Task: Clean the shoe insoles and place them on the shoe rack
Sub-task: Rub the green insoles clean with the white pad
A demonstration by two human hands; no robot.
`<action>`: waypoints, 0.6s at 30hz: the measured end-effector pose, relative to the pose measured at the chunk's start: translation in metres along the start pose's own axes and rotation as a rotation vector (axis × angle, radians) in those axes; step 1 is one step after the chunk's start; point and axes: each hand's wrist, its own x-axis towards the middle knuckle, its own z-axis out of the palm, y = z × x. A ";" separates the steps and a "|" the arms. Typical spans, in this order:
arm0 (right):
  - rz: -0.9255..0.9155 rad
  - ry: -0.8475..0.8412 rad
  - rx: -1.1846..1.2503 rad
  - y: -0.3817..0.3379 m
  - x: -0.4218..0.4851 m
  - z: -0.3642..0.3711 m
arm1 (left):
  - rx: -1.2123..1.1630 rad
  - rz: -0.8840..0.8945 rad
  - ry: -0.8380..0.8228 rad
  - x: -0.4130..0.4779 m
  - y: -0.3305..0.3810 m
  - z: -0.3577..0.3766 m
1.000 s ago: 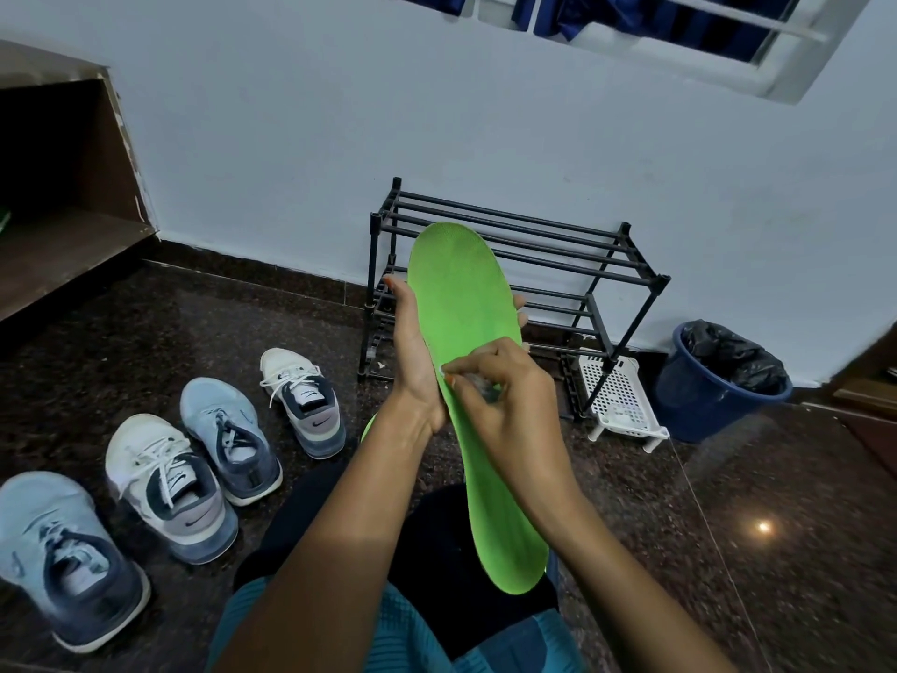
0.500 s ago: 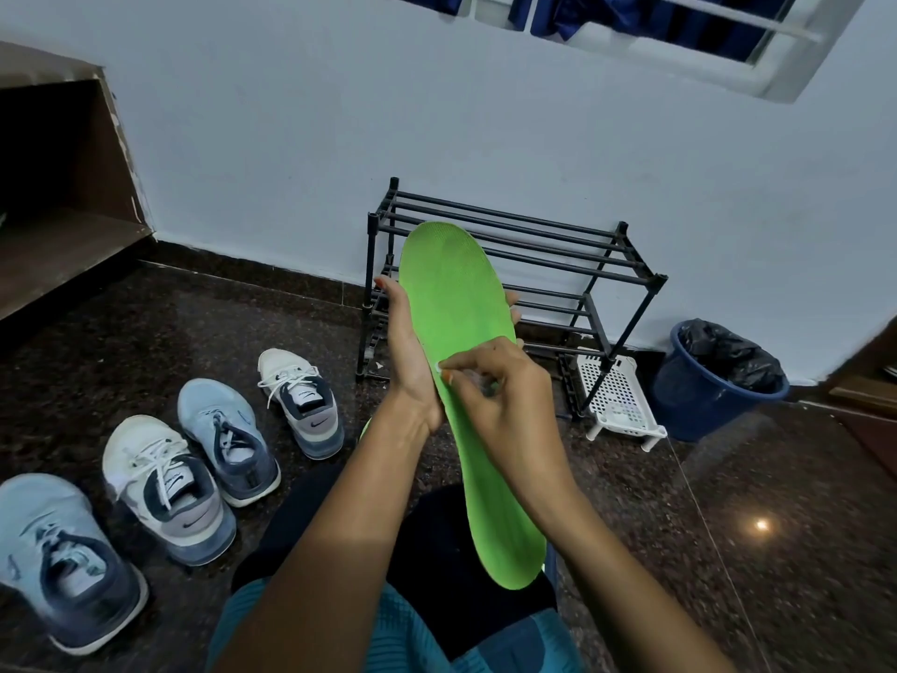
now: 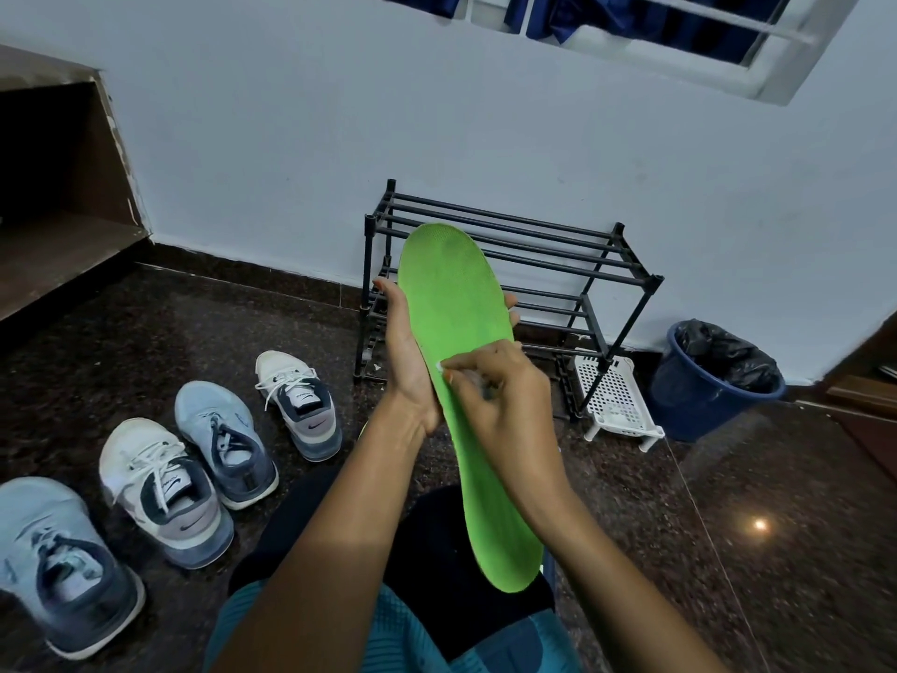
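A bright green insole (image 3: 456,303) stands upright in front of me, toe end up, heel end down over my lap. My left hand (image 3: 405,354) grips it from behind at mid-length, thumb on the left edge and fingertips showing at the right edge. My right hand (image 3: 500,395) lies across the insole's face just below, fingers curled round a small pale wipe or brush that is mostly hidden. The black metal shoe rack (image 3: 514,264) stands behind against the wall, its shelves bare. A sliver of a second green insole (image 3: 364,426) peeks out under my left wrist.
Four sneakers lie on the dark granite floor at the left: a white one (image 3: 298,403), a blue one (image 3: 228,449), a white one (image 3: 165,493) and a blue one (image 3: 63,561). A white perforated basket (image 3: 616,400) and a blue bin (image 3: 708,386) with a black liner stand right of the rack.
My right hand has slid a little to the left across the insole's face. The insole and my left hand have stayed nearly in place.
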 end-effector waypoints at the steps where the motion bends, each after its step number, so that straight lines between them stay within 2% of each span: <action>1: -0.006 -0.012 0.011 -0.001 -0.005 -0.001 | 0.001 -0.002 0.003 0.000 0.000 0.000; 4: -0.014 -0.013 0.002 -0.002 -0.007 -0.001 | 0.016 -0.004 0.011 0.000 -0.001 0.000; 8: 0.008 0.101 -0.102 0.005 0.011 -0.006 | 0.072 -0.003 0.035 0.000 -0.002 0.001; 12: 0.033 0.136 -0.175 0.010 0.020 -0.008 | 0.108 -0.020 0.032 0.000 -0.001 0.001; 15: 0.037 0.146 -0.134 0.010 0.017 -0.005 | 0.095 -0.011 0.032 0.000 -0.001 0.001; 18: 0.056 0.080 -0.032 0.006 0.006 -0.004 | 0.072 -0.003 0.035 0.001 0.000 0.000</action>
